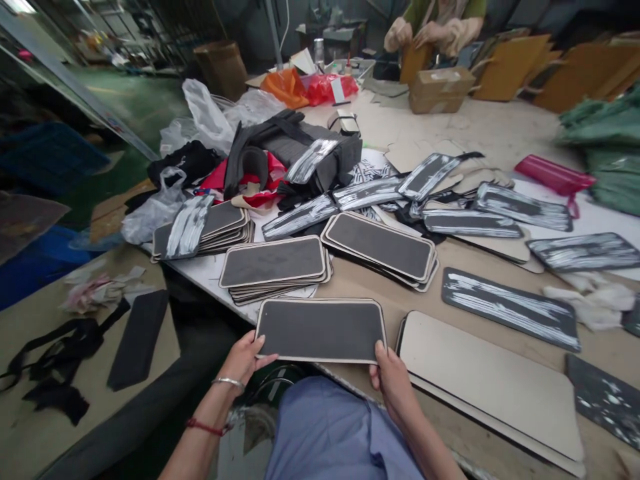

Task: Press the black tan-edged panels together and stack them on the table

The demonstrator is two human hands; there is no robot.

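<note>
Between my two hands is a dark grey rectangular panel [323, 330] with rounded corners and a pale border, held over the table's front edge. My left hand [245, 360] grips its left end, thumb on top. At the right end, my right hand [390, 373] pinches the lower corner. Just beyond lie a stack of similar bordered panels [273, 261] and a second stack [377, 245]. Right of my right hand rests a pile of larger beige boards [485, 387]. A dark strip with white streaks [510, 307] lies behind those boards.
More white-streaked strips [523, 205] lie across the table, with one [187, 227] on the left stack. Dark bags [300, 147] and clear plastic bags [210, 113] are heaped at the back left. Across the table, another person's hands [425, 33] hold a brown board near a cardboard box [443, 89].
</note>
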